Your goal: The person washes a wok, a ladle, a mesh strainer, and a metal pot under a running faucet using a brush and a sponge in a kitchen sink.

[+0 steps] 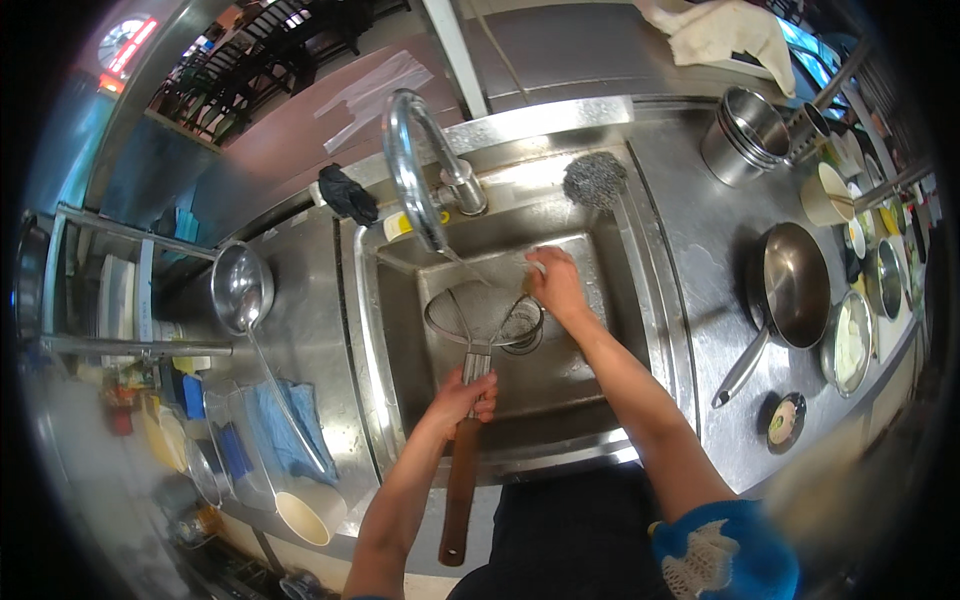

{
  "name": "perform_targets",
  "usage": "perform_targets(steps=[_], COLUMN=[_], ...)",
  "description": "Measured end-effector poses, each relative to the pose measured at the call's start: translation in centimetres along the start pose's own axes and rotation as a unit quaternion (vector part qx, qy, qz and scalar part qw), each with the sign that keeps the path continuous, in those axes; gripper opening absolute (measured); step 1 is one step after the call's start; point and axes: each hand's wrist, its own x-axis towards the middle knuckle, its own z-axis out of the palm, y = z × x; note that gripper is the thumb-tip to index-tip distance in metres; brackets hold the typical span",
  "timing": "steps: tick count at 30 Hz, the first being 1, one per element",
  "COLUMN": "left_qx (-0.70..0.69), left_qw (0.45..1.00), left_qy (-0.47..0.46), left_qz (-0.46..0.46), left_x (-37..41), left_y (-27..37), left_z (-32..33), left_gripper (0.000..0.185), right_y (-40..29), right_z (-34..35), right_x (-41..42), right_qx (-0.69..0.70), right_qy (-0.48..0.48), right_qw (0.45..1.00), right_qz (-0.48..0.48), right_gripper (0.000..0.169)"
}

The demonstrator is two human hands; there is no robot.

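My left hand (466, 399) is closed around the metal shank of a wire-mesh strainer (487, 307), whose wooden handle points down towards me. The strainer's round mesh lies over the basin of a stainless steel sink (592, 367), under the curved faucet (409, 165). A thin stream of water runs from the spout towards the mesh. Just right of the strainer's rim is my right hand (556, 283), fingers bent; whether something small is between the fingertips cannot be told. Part of the drain (525, 343) shows beyond the strainer's rim.
A steel-wool scourer (595, 181) and black glove (347, 195) lie by the sink's back edge. On the left are a ladle (241, 289), blue cloth (289, 427) and cup (309, 514). On the right stand a pan (796, 285), metal containers (742, 139) and a small bowl (786, 422).
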Motion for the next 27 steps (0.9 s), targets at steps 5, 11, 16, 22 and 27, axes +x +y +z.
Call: perform_targets(steps=[5,11,16,22,27], left_qx=[-0.067,-0.031,-0.027,-0.088,-0.18], left_qw=[0.997,0.997,0.997,0.992,0.983], left_qy=[-0.023,-0.059,-0.071,-0.071,-0.005], left_qz=[-0.016,-0.04,-0.027,-0.062,-0.047], left_x=[0.0,0.5,1.7,0.2,-3.9], left_y=[0.0,-0.3,-0.3,-0.7,-0.8], left_z=[1.4,3.3,3.5,2.7,-0.3], left_gripper=[0.019,0.019,0.019,0.02,0.02], right_y=[-9.1,-8.5,-6.9,1.4,-0.9], right_z=[2.2,4.7,2.2,-1.4,-1.2], right_x=[9.3,13.5,9.1,-1.3,-6.8], right_qx=[0.158,0.136,0.188,0.165,0.117], right_qy=[0.022,-0.154,-0.185,-0.111,-0.143], right_qw=[0.969,0.939,0.964,0.965,0.957], right_qz=[-0.187,-0.277,-0.017,0.17,0.224], right_gripper=[0.032,0.034,0.031,0.025,0.022])
